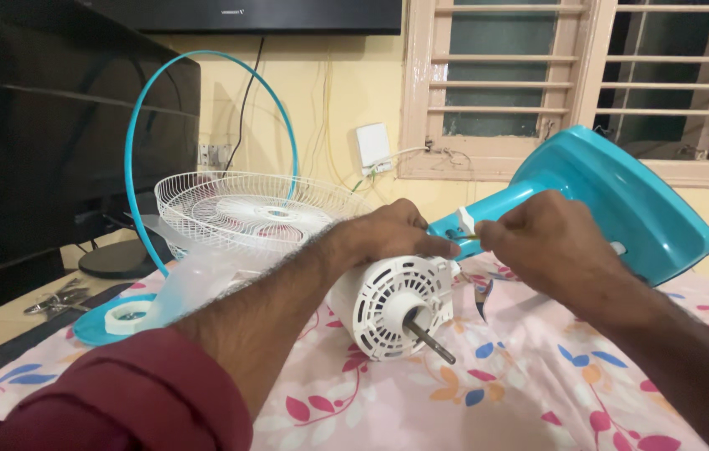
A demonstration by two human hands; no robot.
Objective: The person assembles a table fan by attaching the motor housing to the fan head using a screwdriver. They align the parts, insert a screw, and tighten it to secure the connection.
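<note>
The motor point(393, 301) is a white, round housing with slotted vents on its face and a bare metal shaft point(431, 341) sticking out toward the camera. It lies on its side on a flowered sheet point(521, 376), at the end of a teal stand point(596, 200) that tilts up to the right. The left hand point(388, 234) rests on top of the motor, its fingers curled and pinched at a small part by the neck. The right hand point(550, 242) meets it there, fingers pinched on a thin tool or wire; which one I cannot tell. Behind, a white wire guard point(258, 209) lies dish-up like a basket, with a pale blade point(204, 276) leaning at its front. A teal ring point(133, 142) stands upright beside it.
</note>
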